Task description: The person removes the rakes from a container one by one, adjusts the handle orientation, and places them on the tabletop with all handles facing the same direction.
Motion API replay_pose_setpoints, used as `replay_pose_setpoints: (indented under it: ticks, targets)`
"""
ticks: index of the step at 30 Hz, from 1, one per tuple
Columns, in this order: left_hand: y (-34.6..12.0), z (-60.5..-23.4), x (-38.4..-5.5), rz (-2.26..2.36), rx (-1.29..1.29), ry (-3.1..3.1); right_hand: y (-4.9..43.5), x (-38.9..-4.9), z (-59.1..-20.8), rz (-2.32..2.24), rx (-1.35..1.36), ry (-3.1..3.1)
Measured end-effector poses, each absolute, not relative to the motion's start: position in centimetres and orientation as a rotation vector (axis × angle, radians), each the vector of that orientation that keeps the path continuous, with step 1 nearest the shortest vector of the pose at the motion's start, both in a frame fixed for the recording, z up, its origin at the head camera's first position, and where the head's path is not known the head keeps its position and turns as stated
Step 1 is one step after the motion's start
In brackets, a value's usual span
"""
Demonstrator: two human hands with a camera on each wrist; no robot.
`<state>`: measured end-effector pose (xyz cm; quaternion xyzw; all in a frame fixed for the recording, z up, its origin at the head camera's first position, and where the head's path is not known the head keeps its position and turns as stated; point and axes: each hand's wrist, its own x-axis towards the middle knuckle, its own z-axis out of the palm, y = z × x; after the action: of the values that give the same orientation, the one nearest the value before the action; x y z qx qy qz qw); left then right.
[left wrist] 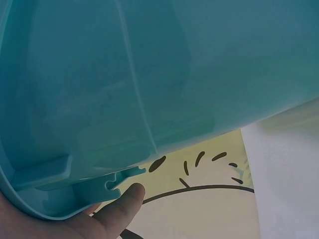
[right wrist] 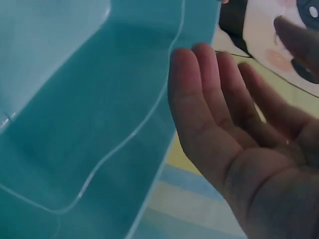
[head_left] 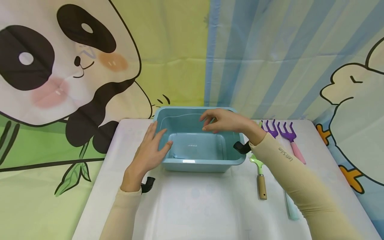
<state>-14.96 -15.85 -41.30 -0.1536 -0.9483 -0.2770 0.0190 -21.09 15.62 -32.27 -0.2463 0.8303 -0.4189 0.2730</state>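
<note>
A light blue rectangular plastic basin (head_left: 195, 167) sits at the back of the table, its inside holding nothing in view. My left hand (head_left: 151, 151) rests along the basin's left rim with fingers straight and spread. The left wrist view shows that hand's fingertip (left wrist: 133, 194) under the rim, beside a notched tab (left wrist: 107, 188). Over the basin's back right part hovers my right hand (head_left: 223, 120), its fingers loosely bent. Nothing lies between those fingers in the right wrist view, where the palm (right wrist: 269, 174) overlaps the basin's edge.
To the right lie two purple hand forks, one with a pink handle (head_left: 297, 152). Nearer is a green tool with a wooden handle (head_left: 262, 187). My right sleeve (head_left: 288, 173) partly covers a pale blue handle (head_left: 291, 208). Behind the white table (head_left: 192, 203) hangs a cartoon-printed curtain (head_left: 174, 50).
</note>
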Motion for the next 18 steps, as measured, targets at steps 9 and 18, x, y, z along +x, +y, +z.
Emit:
replay_pose_setpoints:
  ticks: [9,18]
  targets:
    - [-16.1,-41.3,-14.9,-0.853,-0.490,-2.941,12.1,-24.0,-36.0,-0.787,-0.636,2.104]
    - [-16.0,-41.2,-15.0,-0.863,-0.502,-2.942,10.0,-24.6,-40.0,-0.576,-0.479,1.981]
